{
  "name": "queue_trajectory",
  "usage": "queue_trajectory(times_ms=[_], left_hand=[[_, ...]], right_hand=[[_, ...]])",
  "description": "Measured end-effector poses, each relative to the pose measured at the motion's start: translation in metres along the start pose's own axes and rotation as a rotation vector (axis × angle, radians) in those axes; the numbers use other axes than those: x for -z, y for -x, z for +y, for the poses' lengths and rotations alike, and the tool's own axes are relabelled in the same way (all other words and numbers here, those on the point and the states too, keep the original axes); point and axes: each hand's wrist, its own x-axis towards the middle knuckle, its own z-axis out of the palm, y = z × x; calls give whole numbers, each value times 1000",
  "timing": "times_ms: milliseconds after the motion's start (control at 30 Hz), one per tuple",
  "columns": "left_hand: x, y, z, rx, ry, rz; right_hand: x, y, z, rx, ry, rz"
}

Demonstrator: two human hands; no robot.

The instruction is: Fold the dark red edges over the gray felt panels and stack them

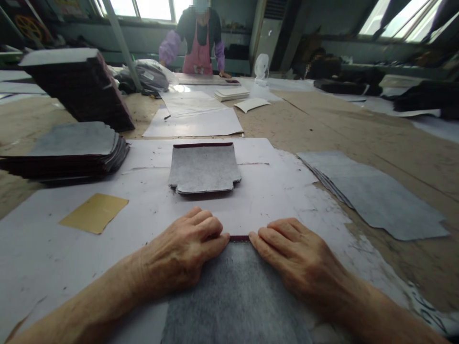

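A grey sheet of felt-like material lies in front of me, its far edge showing a narrow dark red folded strip. My left hand has its fingers curled, with the thumb and forefinger closed on the left part of that strip. On the right part, my right hand grips the same edge with bent fingers. A short stretch of the strip shows between the two hands. Just beyond them rests a small stack of grey pieces, the top one with a dark red strip along its far edge.
White paper covers the table under the work. To the left are a stack of grey pieces, a tall leaning stack and a yellow card. More grey sheets lie right. A person in a pink apron stands across the table.
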Motion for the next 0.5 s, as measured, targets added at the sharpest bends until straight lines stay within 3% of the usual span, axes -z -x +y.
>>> queue_trajectory(times_ms=[300, 500], left_hand=[[4, -2, 2, -49, -110, -42], [1, 1, -4, -21, -34, 29]], right_hand=[[-1, 0, 0, 22, -22, -7], [0, 0, 0, 43, 12, -66]])
